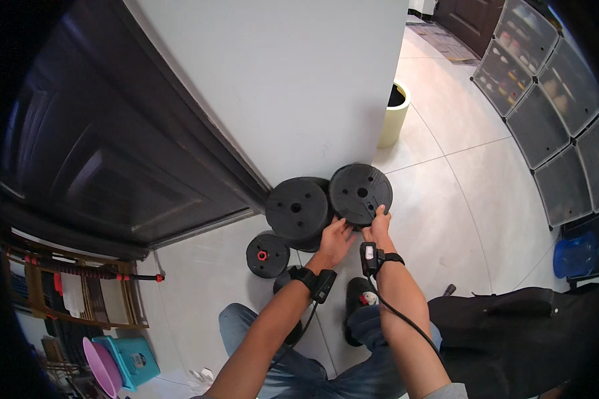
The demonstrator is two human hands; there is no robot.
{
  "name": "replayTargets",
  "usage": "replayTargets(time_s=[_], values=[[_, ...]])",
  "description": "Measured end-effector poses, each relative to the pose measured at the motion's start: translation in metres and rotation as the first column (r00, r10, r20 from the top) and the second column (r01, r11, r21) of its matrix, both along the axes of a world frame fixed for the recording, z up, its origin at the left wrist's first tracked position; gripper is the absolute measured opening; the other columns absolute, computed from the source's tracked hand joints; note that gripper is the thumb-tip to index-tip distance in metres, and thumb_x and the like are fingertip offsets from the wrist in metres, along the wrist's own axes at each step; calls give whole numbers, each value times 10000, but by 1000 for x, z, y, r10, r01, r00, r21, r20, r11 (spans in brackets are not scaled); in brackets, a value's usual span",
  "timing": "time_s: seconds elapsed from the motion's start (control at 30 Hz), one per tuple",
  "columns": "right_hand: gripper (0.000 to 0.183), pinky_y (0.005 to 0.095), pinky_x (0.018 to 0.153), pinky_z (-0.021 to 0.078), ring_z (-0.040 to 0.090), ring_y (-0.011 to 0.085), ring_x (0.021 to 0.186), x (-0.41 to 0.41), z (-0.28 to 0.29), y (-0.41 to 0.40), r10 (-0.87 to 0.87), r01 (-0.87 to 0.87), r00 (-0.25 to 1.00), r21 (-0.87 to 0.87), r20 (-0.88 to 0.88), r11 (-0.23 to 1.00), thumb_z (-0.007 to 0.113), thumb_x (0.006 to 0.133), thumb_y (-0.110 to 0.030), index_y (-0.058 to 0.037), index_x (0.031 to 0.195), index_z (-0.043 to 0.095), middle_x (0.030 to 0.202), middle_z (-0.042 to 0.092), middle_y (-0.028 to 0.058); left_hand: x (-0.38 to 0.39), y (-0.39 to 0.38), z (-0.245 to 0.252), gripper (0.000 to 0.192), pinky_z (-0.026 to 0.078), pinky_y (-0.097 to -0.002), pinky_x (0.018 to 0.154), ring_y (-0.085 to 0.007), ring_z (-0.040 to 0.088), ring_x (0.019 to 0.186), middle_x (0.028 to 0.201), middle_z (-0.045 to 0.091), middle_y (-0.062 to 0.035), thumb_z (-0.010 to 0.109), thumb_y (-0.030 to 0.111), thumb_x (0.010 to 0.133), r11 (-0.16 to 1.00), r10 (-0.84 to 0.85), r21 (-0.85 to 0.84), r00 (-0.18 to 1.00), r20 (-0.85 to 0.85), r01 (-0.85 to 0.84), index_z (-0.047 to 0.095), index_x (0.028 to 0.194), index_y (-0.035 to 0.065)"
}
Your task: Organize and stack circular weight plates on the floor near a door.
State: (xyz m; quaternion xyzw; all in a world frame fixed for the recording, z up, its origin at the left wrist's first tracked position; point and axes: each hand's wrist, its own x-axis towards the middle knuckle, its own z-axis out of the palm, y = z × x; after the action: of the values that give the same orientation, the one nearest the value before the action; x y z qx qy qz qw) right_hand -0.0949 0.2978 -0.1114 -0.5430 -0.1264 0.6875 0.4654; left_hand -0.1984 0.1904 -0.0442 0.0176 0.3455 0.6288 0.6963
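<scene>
My right hand grips the near edge of a round black weight plate, thumb on top and fingers underneath. The plate has a centre hole with smaller holes around it. My left hand is beside its lower left edge, fingers apart and fingertips at the rim; whether they bear any weight is hard to see. Directly left of that plate stands a stack of similar black plates. A dumbbell end with a red nut is on the floor nearer me. What lies under the right plate is hidden.
A white wall rises behind the plates, with a dark panelled door at left. A pale yellow bin stands beyond the wall's corner. Clear-fronted storage cubes line the right. Teal and pink tubs sit lower left.
</scene>
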Motion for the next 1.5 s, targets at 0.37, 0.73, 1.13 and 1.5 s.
replayTargets(time_s=[0.37,0.73,1.13,1.5], values=[[518,382,602,538,556,281,965,-17,19,-2,-22,22,1000,-25,-7,999,415,959,-391,-126,1355,211,1238,434,152,-14,7,-11,377,289,-415,1036,-224,424,1199,1234,511,-82,461,308,906,999,44,23,990,132,-47,465,1207,82],[512,422,693,534,522,288,1040,-24,29,3,39,-35,987,-31,156,999,404,955,-406,-142,1352,217,1248,418,152,-15,12,-3,420,301,-426,1035,-239,412,1200,1264,463,-81,469,258,911,996,25,87,997,76,-32,366,1306,157],[528,442,748,525,511,324,1068,-16,6,13,32,-34,985,11,167,999,397,954,-410,-133,1359,200,1280,397,158,-14,-1,-27,437,303,-426,1009,-220,384,1215,1265,434,-62,473,279,919,999,-31,28,999,14,31,363,1332,186],[492,562,751,503,481,376,1099,-15,44,-1,147,-144,968,-29,204,989,341,961,-456,-141,1319,226,1300,353,169,-20,-85,-108,531,288,-433,1028,-245,346,1253,1292,401,-75,576,291,867,977,20,-212,990,140,10,371,1341,170]])
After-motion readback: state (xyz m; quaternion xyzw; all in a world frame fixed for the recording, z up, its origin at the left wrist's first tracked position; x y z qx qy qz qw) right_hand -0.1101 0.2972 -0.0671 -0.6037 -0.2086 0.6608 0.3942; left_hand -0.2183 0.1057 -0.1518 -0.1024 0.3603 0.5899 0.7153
